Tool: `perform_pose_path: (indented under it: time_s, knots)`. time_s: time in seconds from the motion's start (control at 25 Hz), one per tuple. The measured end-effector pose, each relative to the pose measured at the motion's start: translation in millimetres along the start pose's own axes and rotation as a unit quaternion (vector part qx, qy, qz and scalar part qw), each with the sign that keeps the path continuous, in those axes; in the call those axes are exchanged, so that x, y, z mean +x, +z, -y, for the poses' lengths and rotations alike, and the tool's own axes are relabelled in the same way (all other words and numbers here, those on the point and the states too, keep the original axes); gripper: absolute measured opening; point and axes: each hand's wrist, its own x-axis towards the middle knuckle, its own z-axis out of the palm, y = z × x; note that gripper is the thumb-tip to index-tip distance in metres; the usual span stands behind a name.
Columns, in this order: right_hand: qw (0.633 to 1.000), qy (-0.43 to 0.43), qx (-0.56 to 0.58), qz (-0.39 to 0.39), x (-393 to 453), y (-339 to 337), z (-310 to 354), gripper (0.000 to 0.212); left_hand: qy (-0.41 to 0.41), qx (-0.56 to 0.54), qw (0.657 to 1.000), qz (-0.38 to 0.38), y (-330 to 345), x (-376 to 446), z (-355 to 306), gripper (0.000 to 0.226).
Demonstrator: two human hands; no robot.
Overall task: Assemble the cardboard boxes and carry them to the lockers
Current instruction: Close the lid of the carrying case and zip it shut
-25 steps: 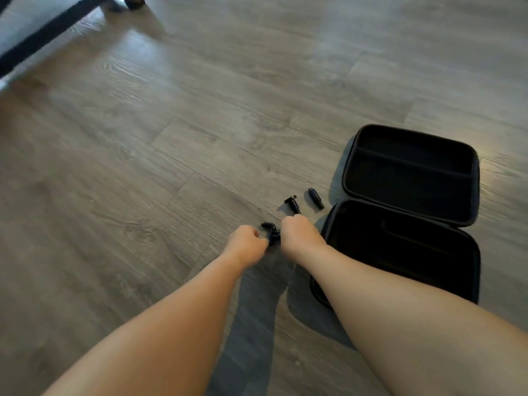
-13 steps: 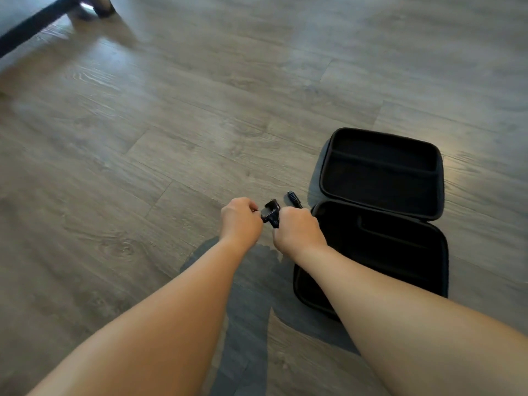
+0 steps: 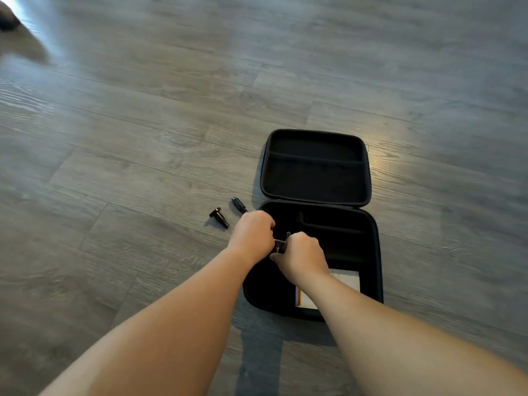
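No cardboard boxes and no lockers appear anywhere in this view, so judged by the task sentence, nothing of it shows as done: no box is folded, none is being carried, and where the boxes lie cannot be told from here. What is in hand instead is a small job on the floor (image 3: pixel 143 138). A black zip case (image 3: pixel 368 252) lies wide open, its lid (image 3: pixel 315 167) folded flat to the far side and its base near the person, with a white card (image 3: pixel 347 277) in the base's near right corner, partly hidden by the right forearm. Both hands are over the left part of the base. The left hand (image 3: pixel 253 234) is curled closed and the right hand (image 3: pixel 301 254) likewise, and between them they grip a small black part (image 3: pixel 281 244); it looks as if they are joining or twisting it, though the fingers hide what exactly it is. Just left of the case two more black pieces lie loose on the floor: a bolt (image 3: pixel 219 217) with a wide head, and a bit (image 3: pixel 238 204) beside it, its near end touching or passing under the left hand. My reading is that this is preparation or tidying of a tool kit, so the whole of the task, assembling and then carrying, is yet to come.
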Motion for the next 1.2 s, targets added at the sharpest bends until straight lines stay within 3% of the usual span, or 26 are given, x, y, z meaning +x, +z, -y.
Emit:
perform_pose_path:
  time_s: [0.12,0.36,0.56,0.68,0.76,0.88,0.96,1.08,1.2]
  knots:
    - [1.0,-0.006,0.006,-0.01,4,0,0,0.017,0.035,0.02,0.999,0.011,1,-1,8,0.021]
    - [0.995,-0.086,-0.002,-0.056,28,-12,31,0.019,0.034,-0.074,0.992,-0.093,5,-8,33,0.02]
    - [0.97,-0.236,-0.048,-0.047,48,9,69,0.023,-0.03,-0.05,0.992,-0.116,-8,-8,78,0.021]
    - [0.949,-0.289,-0.125,-0.025,49,28,87,0.018,-0.114,-0.042,0.986,-0.117,-16,-16,111,0.018]
    - [0.936,-0.296,-0.188,-0.026,48,38,94,0.015,-0.139,-0.05,0.985,-0.089,-17,-18,121,0.03]
    - [0.92,-0.27,-0.281,-0.04,46,49,100,0.026,-0.099,-0.063,0.993,-0.017,-16,-15,124,0.052]
    - [0.919,-0.255,-0.299,-0.031,48,56,107,0.03,-0.073,-0.069,0.995,-0.024,-17,-12,122,0.047]
    - [0.926,-0.254,-0.278,-0.018,50,58,111,0.025,-0.103,-0.088,0.988,-0.069,-20,-12,119,0.032]
    - [0.926,-0.266,-0.265,-0.024,50,60,107,0.024,-0.117,-0.072,0.989,-0.062,-18,-15,117,0.019]
